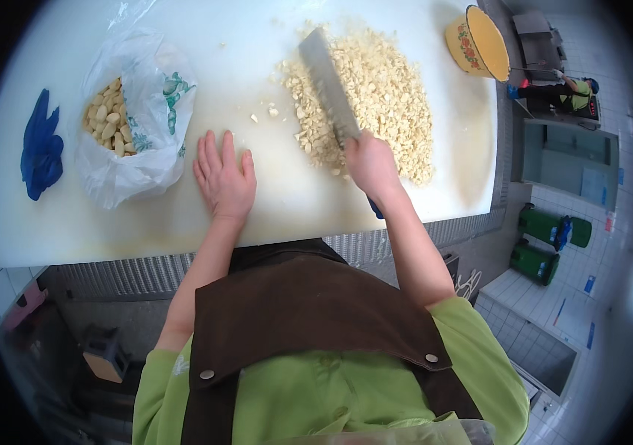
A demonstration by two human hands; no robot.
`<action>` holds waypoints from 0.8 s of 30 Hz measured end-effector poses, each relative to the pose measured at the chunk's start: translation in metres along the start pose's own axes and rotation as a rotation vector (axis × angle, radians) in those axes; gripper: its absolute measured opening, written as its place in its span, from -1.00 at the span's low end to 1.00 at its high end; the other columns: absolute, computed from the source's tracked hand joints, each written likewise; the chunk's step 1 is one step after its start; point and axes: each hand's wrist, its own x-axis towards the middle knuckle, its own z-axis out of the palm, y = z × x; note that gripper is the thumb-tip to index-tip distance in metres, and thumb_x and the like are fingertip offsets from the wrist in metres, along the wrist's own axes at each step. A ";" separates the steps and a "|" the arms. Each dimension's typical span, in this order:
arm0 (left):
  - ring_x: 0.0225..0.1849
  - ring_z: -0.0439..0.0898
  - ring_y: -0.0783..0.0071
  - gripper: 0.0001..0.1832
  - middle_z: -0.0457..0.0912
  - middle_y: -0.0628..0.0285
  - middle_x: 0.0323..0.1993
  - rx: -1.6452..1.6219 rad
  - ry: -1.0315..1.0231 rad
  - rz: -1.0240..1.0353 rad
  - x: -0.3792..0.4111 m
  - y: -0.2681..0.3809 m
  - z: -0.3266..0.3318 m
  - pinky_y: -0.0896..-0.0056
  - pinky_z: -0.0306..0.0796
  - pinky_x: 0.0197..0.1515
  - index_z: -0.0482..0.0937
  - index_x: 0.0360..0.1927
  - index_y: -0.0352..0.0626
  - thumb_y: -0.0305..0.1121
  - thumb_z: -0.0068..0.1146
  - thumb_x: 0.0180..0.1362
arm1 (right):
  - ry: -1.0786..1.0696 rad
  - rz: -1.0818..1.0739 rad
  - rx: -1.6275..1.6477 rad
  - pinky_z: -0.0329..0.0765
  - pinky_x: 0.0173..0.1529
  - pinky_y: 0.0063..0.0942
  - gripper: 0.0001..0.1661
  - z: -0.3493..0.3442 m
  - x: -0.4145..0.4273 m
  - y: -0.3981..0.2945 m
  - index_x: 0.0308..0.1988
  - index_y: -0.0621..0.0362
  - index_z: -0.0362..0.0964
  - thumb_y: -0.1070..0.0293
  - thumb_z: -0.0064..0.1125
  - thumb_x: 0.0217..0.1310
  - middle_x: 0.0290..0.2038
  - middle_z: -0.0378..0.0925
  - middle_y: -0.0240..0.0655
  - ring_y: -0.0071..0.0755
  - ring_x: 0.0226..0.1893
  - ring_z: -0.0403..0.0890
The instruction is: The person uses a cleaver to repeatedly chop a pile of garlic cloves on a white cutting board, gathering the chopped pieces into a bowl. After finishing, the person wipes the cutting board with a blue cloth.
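My right hand (372, 164) grips the handle of a cleaver (327, 78), whose broad metal blade lies over the left part of a wide pile of chopped garlic (386, 94). The end of its blue handle pokes out below my fist. My left hand (226, 175) rests palm down on the white cutting board (277, 214), fingers apart, holding nothing. Just left of it stands a white plastic bag (155, 161) with green print, open over whole peeled garlic cloves (108, 119). A few loose bits lie between my left hand and the pile.
A crumpled blue glove (42, 147) lies at the board's far left. A yellow enamel basin (475, 44) with a floral pattern stands at the back right corner. Beyond the board, another person (570, 94) is at a stove, with green bins (536, 261) on the floor nearby.
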 end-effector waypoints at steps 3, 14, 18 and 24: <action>0.31 0.07 0.11 -0.48 0.14 0.02 0.25 0.022 0.022 0.024 -0.002 -0.003 0.002 0.01 -0.06 0.27 0.30 0.15 -0.14 -0.14 -0.06 0.14 | 0.014 -0.046 -0.011 0.48 -0.31 -0.10 -0.71 0.002 -0.001 0.004 -0.42 0.38 0.37 0.32 -0.05 0.15 -0.54 0.50 0.10 0.12 -0.48 0.55; 0.27 0.06 -0.12 -0.46 0.06 -0.20 0.24 -0.449 0.295 0.068 -0.006 -0.013 0.000 0.02 -0.06 0.28 0.21 0.18 -0.34 -0.32 -0.07 0.13 | -0.237 -0.220 0.127 0.53 -0.28 -0.17 -0.73 0.029 -0.048 -0.030 -0.36 0.36 0.38 0.32 -0.05 0.16 -0.54 0.51 0.01 0.02 -0.47 0.57; 0.26 0.09 -0.13 -0.46 0.07 -0.21 0.24 -0.424 0.296 0.111 -0.006 -0.012 -0.002 0.03 -0.03 0.27 0.20 0.18 -0.36 -0.32 -0.08 0.14 | -0.248 -0.071 0.155 0.51 -0.26 -0.13 -0.72 0.019 -0.034 -0.013 -0.37 0.36 0.38 0.30 -0.04 0.16 -0.52 0.51 0.04 0.05 -0.45 0.56; 0.23 0.14 -0.13 -0.46 0.13 -0.21 0.21 -0.379 0.255 0.089 -0.007 -0.009 -0.003 0.04 0.03 0.24 0.21 0.17 -0.37 -0.32 -0.07 0.14 | -0.014 0.105 0.066 0.49 -0.29 -0.10 -0.70 -0.020 -0.038 0.035 -0.40 0.37 0.38 0.29 -0.04 0.17 -0.54 0.50 0.09 0.10 -0.46 0.55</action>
